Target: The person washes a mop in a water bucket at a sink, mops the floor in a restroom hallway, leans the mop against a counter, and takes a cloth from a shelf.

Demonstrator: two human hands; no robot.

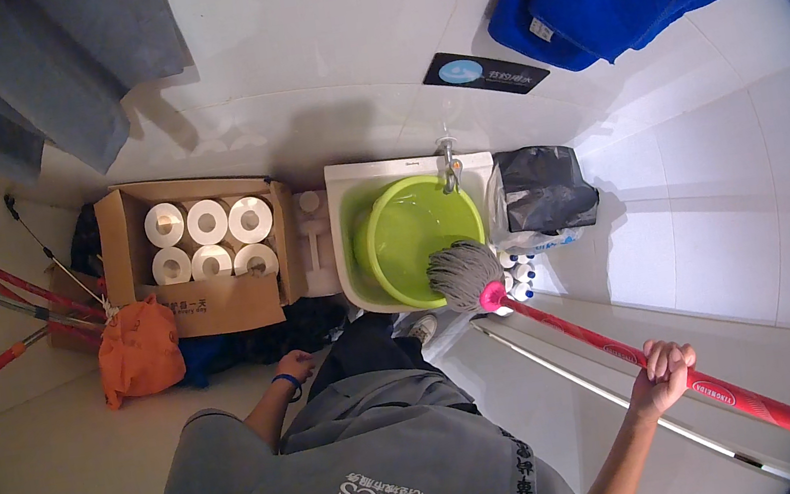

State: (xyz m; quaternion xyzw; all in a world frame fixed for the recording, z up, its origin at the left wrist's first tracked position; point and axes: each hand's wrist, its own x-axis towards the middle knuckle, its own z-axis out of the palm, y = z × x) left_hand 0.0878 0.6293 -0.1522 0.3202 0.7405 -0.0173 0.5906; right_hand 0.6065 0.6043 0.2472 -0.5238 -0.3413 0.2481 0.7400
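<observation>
My right hand (666,376) is wrapped round the red handle of a mop (568,326), which slants from the lower right toward the sink. Its grey string head (465,276), with a pink collar, hangs over the right near rim of a lime-green basin (373,250). The basin stands inside a white sink (336,186), below a metal tap (449,171). Beside my body, my left hand (297,365) hangs with its fingers loosely curled and nothing visible in them. A blue band circles that wrist.
A cardboard box (117,248) of white paper rolls sits left of the sink, with an orange bag (139,349) before it. Several poles (2,287) lean at far left. Right of the sink are a black bag (548,187) and white bottles (520,275). A white pole (597,390) lies beneath the mop.
</observation>
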